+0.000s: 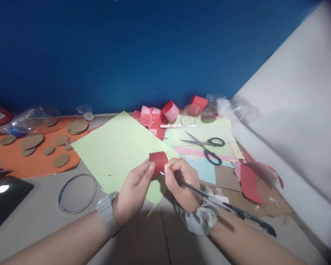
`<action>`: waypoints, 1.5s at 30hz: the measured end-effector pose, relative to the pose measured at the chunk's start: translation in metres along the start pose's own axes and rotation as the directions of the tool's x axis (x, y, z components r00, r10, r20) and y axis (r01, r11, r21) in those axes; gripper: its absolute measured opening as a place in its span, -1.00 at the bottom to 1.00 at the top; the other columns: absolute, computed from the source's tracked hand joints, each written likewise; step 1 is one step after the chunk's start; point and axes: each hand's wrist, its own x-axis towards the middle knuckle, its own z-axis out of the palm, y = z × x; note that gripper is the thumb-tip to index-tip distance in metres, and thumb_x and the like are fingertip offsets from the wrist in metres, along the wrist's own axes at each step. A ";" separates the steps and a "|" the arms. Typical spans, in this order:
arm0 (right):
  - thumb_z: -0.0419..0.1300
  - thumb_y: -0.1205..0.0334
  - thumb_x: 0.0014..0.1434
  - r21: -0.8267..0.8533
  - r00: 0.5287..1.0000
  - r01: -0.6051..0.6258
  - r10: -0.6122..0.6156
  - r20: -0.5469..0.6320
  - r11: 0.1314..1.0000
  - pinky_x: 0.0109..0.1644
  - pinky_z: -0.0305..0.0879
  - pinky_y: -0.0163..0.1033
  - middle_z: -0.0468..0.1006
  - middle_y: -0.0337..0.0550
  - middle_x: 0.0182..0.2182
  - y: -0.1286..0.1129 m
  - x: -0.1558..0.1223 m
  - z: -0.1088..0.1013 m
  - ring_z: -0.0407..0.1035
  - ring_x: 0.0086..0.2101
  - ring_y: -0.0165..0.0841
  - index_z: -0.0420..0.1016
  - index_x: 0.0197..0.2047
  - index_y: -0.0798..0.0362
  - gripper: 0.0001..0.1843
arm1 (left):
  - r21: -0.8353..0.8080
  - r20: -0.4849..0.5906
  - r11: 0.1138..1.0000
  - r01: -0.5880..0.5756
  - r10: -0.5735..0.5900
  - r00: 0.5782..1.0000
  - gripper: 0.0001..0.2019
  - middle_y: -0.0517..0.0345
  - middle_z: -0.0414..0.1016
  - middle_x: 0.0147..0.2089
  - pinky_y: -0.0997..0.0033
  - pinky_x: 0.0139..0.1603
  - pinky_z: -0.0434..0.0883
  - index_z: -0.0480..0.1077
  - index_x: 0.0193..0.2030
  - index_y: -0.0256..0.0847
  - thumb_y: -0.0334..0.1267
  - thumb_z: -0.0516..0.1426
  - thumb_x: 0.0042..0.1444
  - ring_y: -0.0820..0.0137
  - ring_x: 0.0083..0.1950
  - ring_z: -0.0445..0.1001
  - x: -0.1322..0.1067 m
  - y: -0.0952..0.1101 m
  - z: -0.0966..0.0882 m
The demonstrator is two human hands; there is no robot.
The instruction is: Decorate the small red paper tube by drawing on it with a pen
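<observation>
My left hand [135, 187] is closed, thumb and fingers pinching the left side of a small red paper roll [159, 159]. Dark lines run round the roll's surface. Closed around a long, slim black pen-like tool [223, 206] is my right hand [183, 182]. The tool's shiny tip is close to the roll's lower right edge, and its far end lies over my right forearm. Whether the tip touches the roll, I cannot tell. Beneath the roll and my left fingers spreads a large light green paper sheet [118, 141].
Black-handled scissors [205, 143] lie partly spread on coloured papers at right, near a white marker [178, 126]. Red paper rings [170, 110] stand behind. Cardboard discs [61, 161] rest on orange paper [48, 171] at left. A tape ring [77, 194] and black phone [9, 200] lie nearer.
</observation>
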 end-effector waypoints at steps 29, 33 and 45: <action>0.12 0.30 0.22 -0.009 0.994 -0.106 0.106 0.024 0.994 -0.43 0.19 -0.32 0.34 -0.33 -0.55 0.003 0.002 0.001 0.21 -0.54 -0.45 0.20 -0.45 -0.01 -0.77 | 0.024 0.029 1.000 0.000 -0.001 1.000 -0.71 0.12 0.47 -0.28 0.43 -0.07 0.34 0.38 -0.30 -0.23 -0.15 -0.06 0.31 0.31 -0.13 0.41 -0.001 0.001 0.001; 0.12 0.31 0.20 -0.037 0.992 -0.105 0.107 0.067 0.994 -0.44 0.16 -0.31 0.34 -0.32 -0.56 0.003 0.003 0.000 0.20 -0.54 -0.44 0.17 -0.49 -0.01 -0.75 | 0.013 0.024 1.000 0.002 -0.002 1.000 -0.72 0.12 0.50 -0.27 0.42 -0.04 0.34 0.37 -0.33 -0.23 -0.16 -0.05 0.31 0.30 -0.11 0.43 -0.002 0.000 0.001; 0.11 0.33 0.18 -0.039 0.992 -0.089 0.093 0.090 0.995 -0.46 0.13 -0.32 0.32 -0.33 -0.57 0.002 0.003 -0.001 0.18 -0.55 -0.45 0.16 -0.50 -0.01 -0.74 | 0.016 0.039 1.000 -0.010 0.009 0.999 -0.72 0.12 0.49 -0.28 0.40 -0.06 0.34 0.40 -0.28 -0.26 -0.18 -0.05 0.33 0.32 -0.14 0.43 0.000 -0.001 0.001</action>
